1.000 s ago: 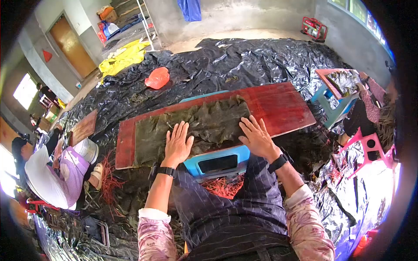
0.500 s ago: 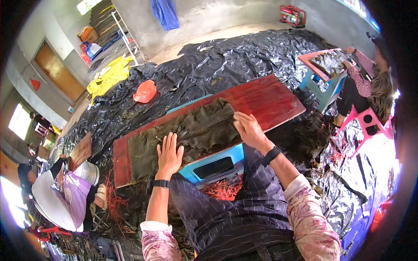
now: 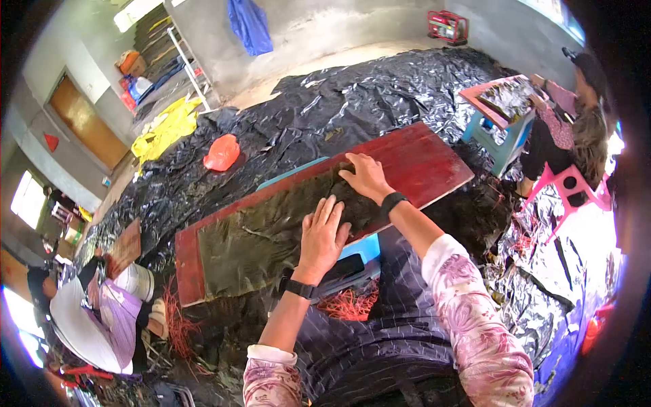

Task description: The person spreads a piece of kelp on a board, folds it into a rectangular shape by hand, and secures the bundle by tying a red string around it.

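Seaweed sheet (image 3: 271,234), dark green and wet-looking, lies spread flat along a red board (image 3: 427,159) that rests on a blue stool (image 3: 363,249). Left hand (image 3: 324,237) presses palm-down on its near edge, fingers straight and fanned apart. Right hand (image 3: 366,178) lies flat at the sheet's far right end, fingers close together, forearm reaching across the board.
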`<state>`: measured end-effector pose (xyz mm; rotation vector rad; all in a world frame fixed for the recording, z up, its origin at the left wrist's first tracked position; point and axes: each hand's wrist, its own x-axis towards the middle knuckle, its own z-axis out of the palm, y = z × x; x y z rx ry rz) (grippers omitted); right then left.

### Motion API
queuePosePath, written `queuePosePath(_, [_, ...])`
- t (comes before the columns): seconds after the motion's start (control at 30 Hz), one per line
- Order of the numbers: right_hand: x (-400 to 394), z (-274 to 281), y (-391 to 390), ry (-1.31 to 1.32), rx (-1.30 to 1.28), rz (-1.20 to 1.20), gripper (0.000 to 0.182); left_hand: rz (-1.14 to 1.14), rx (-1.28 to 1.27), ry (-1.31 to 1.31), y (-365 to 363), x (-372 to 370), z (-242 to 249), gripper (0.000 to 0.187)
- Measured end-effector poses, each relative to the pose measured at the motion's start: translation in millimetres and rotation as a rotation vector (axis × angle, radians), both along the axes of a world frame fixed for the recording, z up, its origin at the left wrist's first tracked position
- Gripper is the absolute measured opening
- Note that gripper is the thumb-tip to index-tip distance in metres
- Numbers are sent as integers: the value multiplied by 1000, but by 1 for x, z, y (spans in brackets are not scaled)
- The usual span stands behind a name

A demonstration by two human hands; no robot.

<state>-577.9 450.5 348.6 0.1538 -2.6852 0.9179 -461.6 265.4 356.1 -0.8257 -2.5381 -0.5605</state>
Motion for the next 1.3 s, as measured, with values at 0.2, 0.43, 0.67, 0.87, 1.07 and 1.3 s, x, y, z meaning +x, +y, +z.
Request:
queuePosePath(0.2, [21,-17,1,158,80,131,49,321,-223,138,-95,-12,-5,37])
queuePosePath(0.43, [26,-14,1,161,120,153,50,305,-283,104,-138,-14,-15,27])
queuePosePath(0.67, [47,-6,-8,294,253,246,49,331,-372,236,-138,-15,-21,27])
queuePosePath(0.87, [57,-17,-23,251,353,302,49,363,-495,308,-141,-8,-9,30])
queuePosePath(1.07, [71,10,-51,365,355,390,50,406,-348,415,-145,-3,14,26])
queuePosePath(1.3, [85,21,-104,452,395,602,66,553,-10,304,-143,10,25,18])
